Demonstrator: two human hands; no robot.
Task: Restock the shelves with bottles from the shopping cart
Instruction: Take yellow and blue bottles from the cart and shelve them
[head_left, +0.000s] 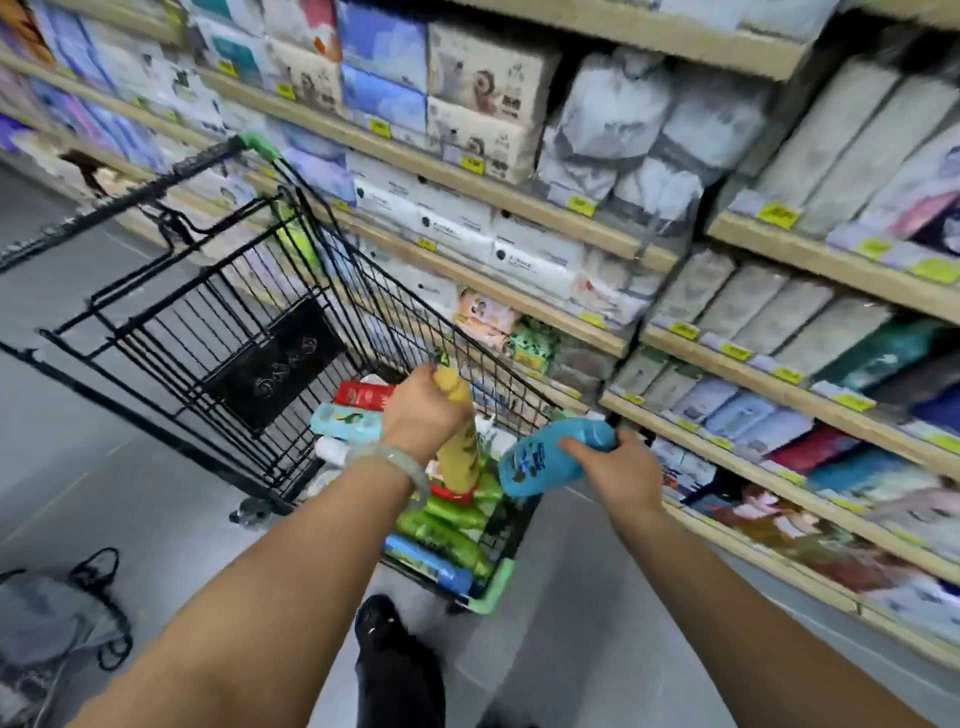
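Over cart (234, 312): yellow bottle (460, 460), blue bottle (540, 460)

The shopping cart (182, 322) stands on the floor (78, 415) just left of the shelves (758, 364), bottles (447, 530) heaped in its near end, the left hand (423, 415) holding an upright bottle (460, 452) over them, the right hand (618, 467) a tilted bottle (540, 460) between cart and shelves, and what may be a bag (52, 618) on the floor far left.

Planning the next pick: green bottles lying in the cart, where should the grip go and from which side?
Take a top green bottle round the middle of its body, coming straight down from above. They lie on their sides, packed side by side, and the wire walls of the cart block any sideways approach. Caps are too blurred to locate.
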